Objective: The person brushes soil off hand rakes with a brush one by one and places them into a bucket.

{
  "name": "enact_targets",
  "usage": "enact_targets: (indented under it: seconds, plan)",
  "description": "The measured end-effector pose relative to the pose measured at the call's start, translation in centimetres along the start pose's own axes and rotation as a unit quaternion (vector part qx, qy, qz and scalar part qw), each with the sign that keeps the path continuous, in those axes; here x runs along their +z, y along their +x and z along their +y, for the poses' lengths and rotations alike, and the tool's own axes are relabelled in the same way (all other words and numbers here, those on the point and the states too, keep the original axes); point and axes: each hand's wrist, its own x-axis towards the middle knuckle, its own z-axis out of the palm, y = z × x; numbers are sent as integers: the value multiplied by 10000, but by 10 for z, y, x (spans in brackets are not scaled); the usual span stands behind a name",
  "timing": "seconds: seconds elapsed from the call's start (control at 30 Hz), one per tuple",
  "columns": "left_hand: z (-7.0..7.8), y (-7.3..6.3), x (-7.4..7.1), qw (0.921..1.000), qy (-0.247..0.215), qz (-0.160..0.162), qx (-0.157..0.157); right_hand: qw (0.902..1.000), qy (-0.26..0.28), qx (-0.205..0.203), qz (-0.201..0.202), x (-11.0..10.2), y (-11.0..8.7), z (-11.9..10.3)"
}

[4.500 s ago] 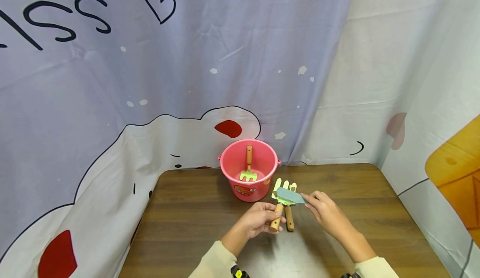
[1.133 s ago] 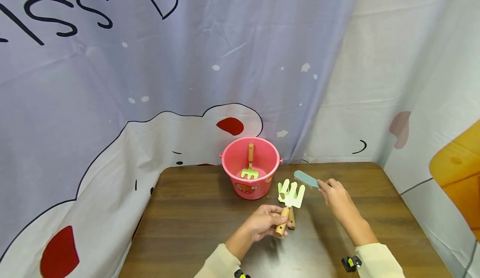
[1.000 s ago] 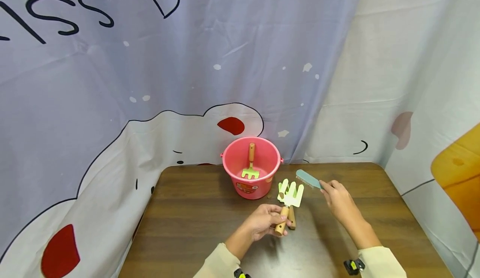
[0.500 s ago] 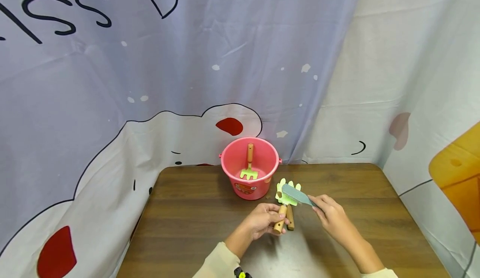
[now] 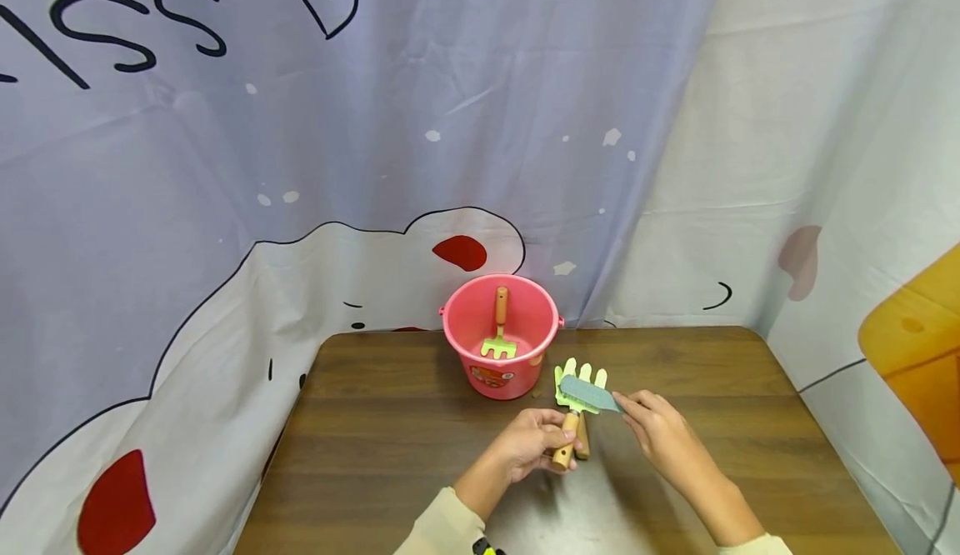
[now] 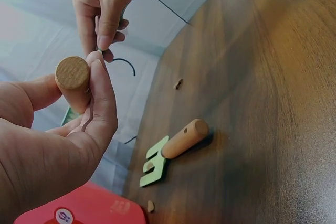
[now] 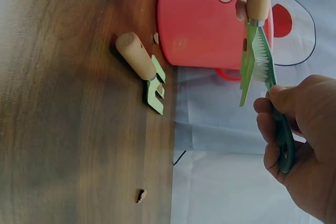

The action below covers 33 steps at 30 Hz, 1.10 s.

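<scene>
My left hand (image 5: 521, 445) grips the wooden handle (image 5: 565, 442) of a small garden fork, its light green tines (image 7: 247, 74) pointing away from me. Across the tines lies a teal brush (image 5: 591, 394), pinched by its handle in my right hand (image 5: 663, 434). In the right wrist view its white bristles (image 7: 259, 59) press against the fork's face. Below them, a second green fork (image 6: 184, 142) with a wooden handle lies on the table; the left wrist view shows it whole. My left palm and the handle hide most of the held fork there.
A pink bucket (image 5: 498, 377) stands at the table's back edge, with another small wooden-handled green fork (image 5: 498, 347) leaning inside. Small brown bits (image 6: 178, 83) lie on the wooden table (image 5: 390, 455). A printed curtain (image 5: 405, 122) hangs directly behind.
About a second ago the brush was off the tines, up to the right. My right hand has brought it back down and left onto the fork. The left hand keeps its grip, barely moved.
</scene>
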Motion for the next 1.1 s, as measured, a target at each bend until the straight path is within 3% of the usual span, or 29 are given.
enact_targets:
  seconds: [0.63, 0.87, 1.1]
  plan:
    - [-3, -3, 3, 9997, -79, -217, -14, 9978, -528, 250, 306, 2, 19, 32]
    - [-2, -2, 2, 9996, -129, -201, 121, 9983, -290, 463, 218, -6, 17, 24]
    - [-1, 1, -1, 9998, -95, -109, 139, 9994, 237, 118, 214, -9, 13, 8]
